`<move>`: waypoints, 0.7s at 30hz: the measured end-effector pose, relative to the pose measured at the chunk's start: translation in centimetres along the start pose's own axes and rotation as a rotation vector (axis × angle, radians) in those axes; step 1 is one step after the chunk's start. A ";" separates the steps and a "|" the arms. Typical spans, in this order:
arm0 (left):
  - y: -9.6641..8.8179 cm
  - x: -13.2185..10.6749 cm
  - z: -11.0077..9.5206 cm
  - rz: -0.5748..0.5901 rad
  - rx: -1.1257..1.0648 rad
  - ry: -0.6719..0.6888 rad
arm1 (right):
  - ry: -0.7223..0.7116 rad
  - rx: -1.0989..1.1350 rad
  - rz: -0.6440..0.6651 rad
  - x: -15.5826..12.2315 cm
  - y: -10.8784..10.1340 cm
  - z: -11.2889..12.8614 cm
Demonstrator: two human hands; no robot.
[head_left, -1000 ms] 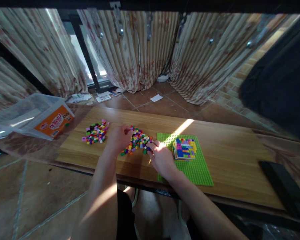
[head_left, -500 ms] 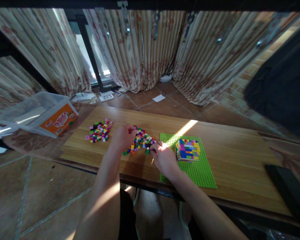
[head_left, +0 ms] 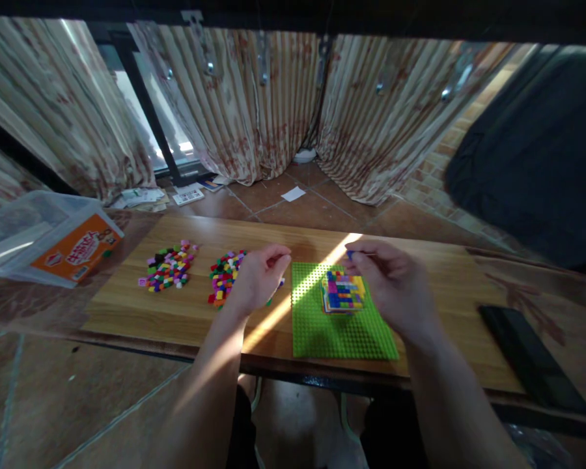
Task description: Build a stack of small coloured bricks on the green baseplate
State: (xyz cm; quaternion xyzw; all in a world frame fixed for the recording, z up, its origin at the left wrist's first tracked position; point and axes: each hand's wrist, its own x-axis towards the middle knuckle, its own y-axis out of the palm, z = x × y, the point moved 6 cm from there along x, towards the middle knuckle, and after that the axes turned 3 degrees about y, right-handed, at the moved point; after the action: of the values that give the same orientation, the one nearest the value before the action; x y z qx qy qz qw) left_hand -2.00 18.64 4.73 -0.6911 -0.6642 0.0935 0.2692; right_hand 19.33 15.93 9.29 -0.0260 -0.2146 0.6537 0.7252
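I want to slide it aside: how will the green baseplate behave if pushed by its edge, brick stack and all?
The green baseplate lies thin and flat on the wooden table, so it probably slides easily. The brick stack sits low and wide, so tipping seems unlikely.

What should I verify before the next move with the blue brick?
1. Grip: brick pinched at right hand fingertips: ok.
2. Orientation: brick's stud side up: cannot tell, too small.
3. Access: stack top not covered by either hand: ok.
4. Base: baseplate flat on table: ok.
5. Spare hand: left hand empty: cannot tell; fingers curled, at baseplate's left edge beside a pile.
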 end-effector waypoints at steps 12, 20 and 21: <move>6.3 0.9 -1.0 -0.002 -0.197 -0.115 | 0.060 -0.002 -0.017 0.0 -4.9 -5.7; 7.7 1.0 -0.9 0.092 -0.217 -0.134 | -0.069 -0.197 0.084 -0.1 -2.7 -5.3; 8.0 1.0 -0.9 0.117 -0.233 -0.122 | -0.072 -0.208 0.097 -0.2 -2.5 -5.3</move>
State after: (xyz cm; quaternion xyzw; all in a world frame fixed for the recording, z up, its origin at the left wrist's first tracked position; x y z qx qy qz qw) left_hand 5.48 19.61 1.70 -0.7482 -0.6443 0.0730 0.1404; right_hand 23.46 16.69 5.23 -0.0881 -0.3058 0.6627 0.6779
